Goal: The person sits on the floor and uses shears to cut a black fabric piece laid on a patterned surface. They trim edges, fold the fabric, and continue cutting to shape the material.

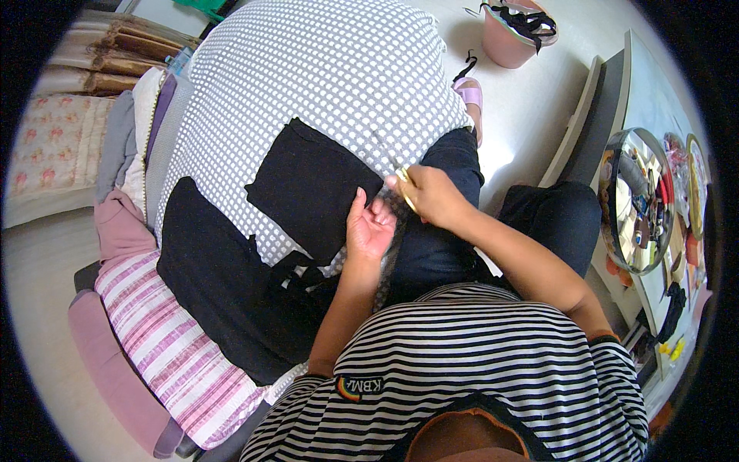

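My right hand [430, 193] is closed on scissors [405, 187] with gold-coloured handles. Their blurred blades point up and left, over the dotted cover. My left hand [372, 228] lies palm up at the lower right edge of a folded black cloth piece [314, 187]. Its fingers curl loosely, the thumb stands apart over the cloth's edge, and the palm looks bare. A larger black cloth [222, 283] spreads to the left of my left forearm. Both cloths rest on a grey cover with white dots [323, 63].
A pink bucket [508, 43] with black scraps stands on the floor at top right. One black strip [465, 66] lies near a pink slipper [470, 92]. On the right-hand table, a round tin [620, 254] holds sewing odds and ends. Striped bedding [167, 335] borders the left.
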Demonstrator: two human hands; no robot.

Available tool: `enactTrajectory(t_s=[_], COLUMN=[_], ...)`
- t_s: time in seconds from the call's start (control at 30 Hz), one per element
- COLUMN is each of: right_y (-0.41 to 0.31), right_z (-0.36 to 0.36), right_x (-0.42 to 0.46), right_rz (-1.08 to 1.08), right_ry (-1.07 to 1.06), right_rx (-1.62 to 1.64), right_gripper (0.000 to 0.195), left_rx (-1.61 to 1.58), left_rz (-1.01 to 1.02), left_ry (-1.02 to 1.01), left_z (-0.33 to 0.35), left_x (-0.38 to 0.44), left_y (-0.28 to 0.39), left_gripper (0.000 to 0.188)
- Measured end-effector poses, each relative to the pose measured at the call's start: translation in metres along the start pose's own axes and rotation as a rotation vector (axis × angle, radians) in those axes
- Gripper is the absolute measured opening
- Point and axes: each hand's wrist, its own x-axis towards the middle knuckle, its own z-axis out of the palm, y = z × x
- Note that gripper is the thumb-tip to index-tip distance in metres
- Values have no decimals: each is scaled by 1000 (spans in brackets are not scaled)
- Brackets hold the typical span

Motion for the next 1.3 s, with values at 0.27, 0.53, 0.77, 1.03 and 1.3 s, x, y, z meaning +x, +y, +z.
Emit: enactTrajectory(t_s=[0.27,0.53,0.77,1.03,1.3], right_y=[22,63,100,115,126], right_z=[-87,-135,-126,-117,-122], right_x=[-5,-36,-40,-45,-49], right_rz=[160,104,198,148,159], right_ry=[-208,269,233,170,163], right_rx=[640,646,738,554,515], right_gripper=[80,50,51,47,46], left_rx=[953,2319,2569,1858,1140], left_rz=[85,1458,1065,1525,1074], left_ry=[-31,363,26,362,806], left_z=[13,22,19,13,-81], left_x=[-48,-26,-10,-42,-2], left_y=[11,54,-2,61,190], left_gripper=[22,58,83,40,63])
